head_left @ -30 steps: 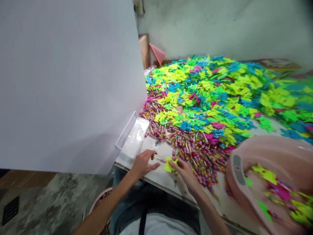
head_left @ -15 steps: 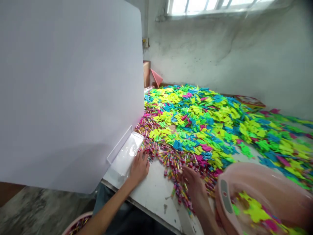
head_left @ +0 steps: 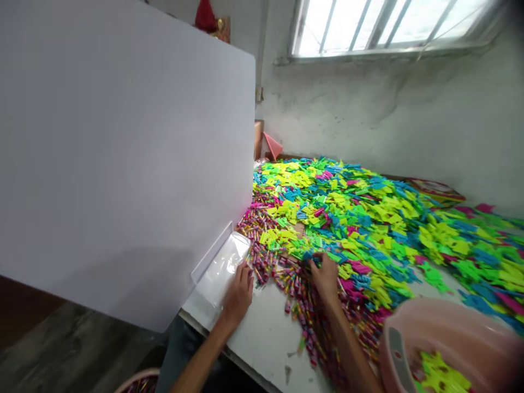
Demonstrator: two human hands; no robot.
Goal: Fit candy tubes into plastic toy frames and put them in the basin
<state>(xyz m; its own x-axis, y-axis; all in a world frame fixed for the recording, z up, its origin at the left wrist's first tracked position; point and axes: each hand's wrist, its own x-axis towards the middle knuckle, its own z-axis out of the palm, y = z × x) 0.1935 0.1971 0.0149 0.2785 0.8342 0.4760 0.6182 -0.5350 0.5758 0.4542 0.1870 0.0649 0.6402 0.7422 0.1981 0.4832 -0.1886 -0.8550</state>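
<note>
My left hand [head_left: 238,293] is at the right edge of the clear plastic bags [head_left: 223,265] on the table's near left part. Its fingers are bent and close together; whatever they may hold is hidden. Further right, my right hand [head_left: 326,273] reaches to the front of the coloured heap. Thumb and fingers pinch a small blue plastic piece [head_left: 309,255] there. Under and around the right forearm lie many small pink and yellow pencil-like sticks [head_left: 298,295]. Behind them spreads a big heap of flat yellow, green, blue and pink plastic pieces [head_left: 368,218].
A tall white panel [head_left: 131,164] stands at the left. At the right front is a pink basin [head_left: 442,316] with yellow pieces inside. A pink cone-shaped thing [head_left: 273,146] leans at the back wall. Below the table's edge, another tub [head_left: 137,376] holds sticks.
My right hand has moved forward from the sticks to the heap's front and closed on a blue piece. My left hand stays by the bags, its fingers closer together. The view has tilted up.
</note>
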